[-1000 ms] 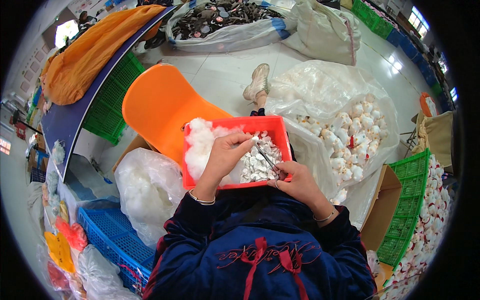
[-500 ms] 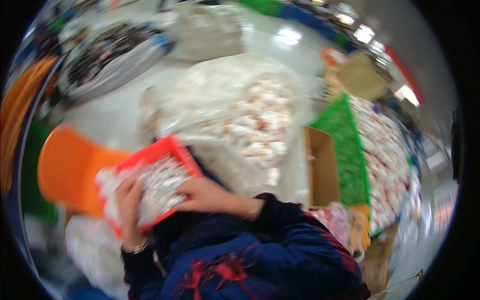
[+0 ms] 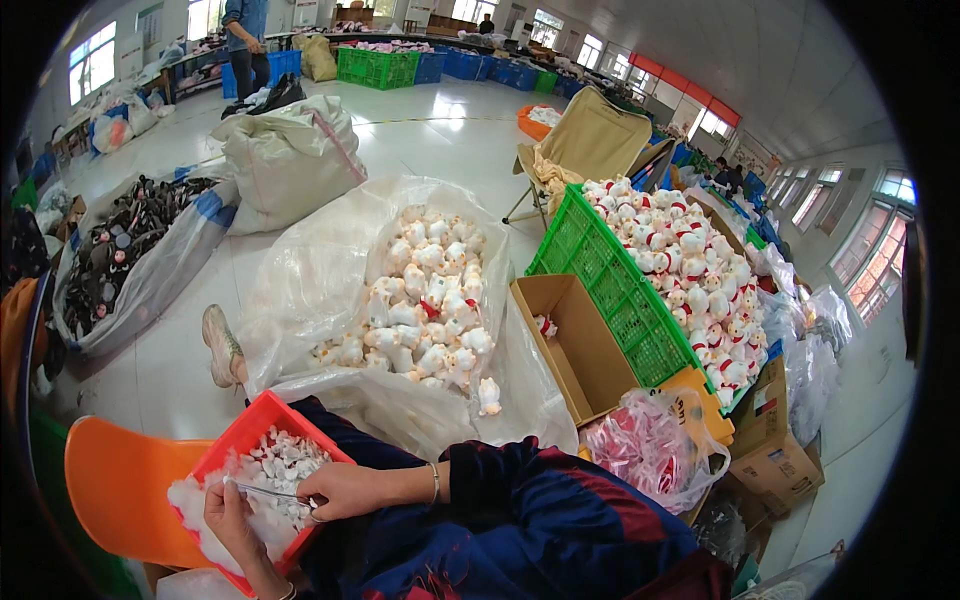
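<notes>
A red tray rests by my lap and on the orange chair, holding white fluffy stuffing and many small white pieces. My right hand grips a slim metal tool that looks like long tweezers or forceps. Its tip reaches my left hand, whose fingers are pinched around a small white piece. Too little of that piece shows to tell what it is. Both hands are over the tray.
White plush toys lie in a clear plastic sack ahead. To the right stand a cardboard box, a heaped green crate and a bag of pink plastic. The orange chair is at left. A person stands far off.
My hands were down in the tray among the white pieces. Now they are raised together, with the metal tool showing between them. The view has tilted up toward the room.
</notes>
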Demonstrator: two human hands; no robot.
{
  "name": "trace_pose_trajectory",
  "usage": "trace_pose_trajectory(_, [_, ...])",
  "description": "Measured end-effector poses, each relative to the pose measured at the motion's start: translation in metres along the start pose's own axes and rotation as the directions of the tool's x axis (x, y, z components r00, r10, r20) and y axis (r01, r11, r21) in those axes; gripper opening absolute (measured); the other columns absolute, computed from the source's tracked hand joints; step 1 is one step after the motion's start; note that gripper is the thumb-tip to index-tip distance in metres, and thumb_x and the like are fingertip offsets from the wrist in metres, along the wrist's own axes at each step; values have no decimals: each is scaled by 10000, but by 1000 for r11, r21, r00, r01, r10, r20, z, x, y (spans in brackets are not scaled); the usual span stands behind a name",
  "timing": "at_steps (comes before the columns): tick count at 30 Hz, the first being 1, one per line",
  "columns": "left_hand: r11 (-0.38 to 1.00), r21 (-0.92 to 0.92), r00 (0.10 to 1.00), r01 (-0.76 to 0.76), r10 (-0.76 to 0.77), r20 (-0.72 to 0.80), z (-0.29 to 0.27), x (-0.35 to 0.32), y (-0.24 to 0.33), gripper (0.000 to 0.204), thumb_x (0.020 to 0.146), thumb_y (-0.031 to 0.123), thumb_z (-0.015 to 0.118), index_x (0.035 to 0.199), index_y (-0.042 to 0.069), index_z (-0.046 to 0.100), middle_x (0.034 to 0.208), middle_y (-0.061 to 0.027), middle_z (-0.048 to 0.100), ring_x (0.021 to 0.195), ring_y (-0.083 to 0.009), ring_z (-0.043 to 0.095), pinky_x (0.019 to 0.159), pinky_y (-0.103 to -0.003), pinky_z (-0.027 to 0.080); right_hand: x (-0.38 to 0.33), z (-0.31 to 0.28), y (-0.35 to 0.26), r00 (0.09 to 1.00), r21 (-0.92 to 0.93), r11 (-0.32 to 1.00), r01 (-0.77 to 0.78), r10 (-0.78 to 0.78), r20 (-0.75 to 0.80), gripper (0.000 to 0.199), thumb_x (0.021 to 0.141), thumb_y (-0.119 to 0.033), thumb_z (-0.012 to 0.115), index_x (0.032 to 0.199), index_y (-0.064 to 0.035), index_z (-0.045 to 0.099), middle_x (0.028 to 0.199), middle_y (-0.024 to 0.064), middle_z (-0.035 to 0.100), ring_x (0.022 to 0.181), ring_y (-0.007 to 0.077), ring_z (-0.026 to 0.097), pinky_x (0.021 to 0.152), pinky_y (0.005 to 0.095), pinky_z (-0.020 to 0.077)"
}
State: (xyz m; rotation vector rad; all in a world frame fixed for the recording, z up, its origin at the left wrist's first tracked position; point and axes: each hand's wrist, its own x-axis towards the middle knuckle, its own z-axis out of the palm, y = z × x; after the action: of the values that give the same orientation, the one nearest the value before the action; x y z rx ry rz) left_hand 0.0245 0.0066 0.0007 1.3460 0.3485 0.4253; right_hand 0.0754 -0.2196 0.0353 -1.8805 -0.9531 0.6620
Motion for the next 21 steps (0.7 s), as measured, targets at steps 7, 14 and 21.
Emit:
trace_pose_trajectory(7, [999,15,999,-29,29,17,2,-4,-7,198,986,125,655,812,70,578,683,22,548,573,-47,445,536,-199,335,-1,-4,0,1000,-72,997,-2,1,-6,304,849,-271,715,937,11,644,772,165,660,749,327,662,693,438,498])
trace_pose_trajectory(14, [995,96,995,19,-28,94,0,0,8,221,999,145,628,795,102,554,685,31,539,575,-39,442,533,-198,335,0,-1,6,1000,-90,996,20,-19,18,326,863,-290,710,952,19,655,792,187,666,779,348,666,710,446,501])
trace_pose_trajectory(21, [999,-33,1000,-6,7,28,4,-5,-8,154,981,134,639,847,74,592,687,10,573,555,-48,453,522,-201,348,-3,2,1,999,55,998,-14,12,31,383,872,-346,721,941,27,666,849,226,678,832,377,670,747,460,506])
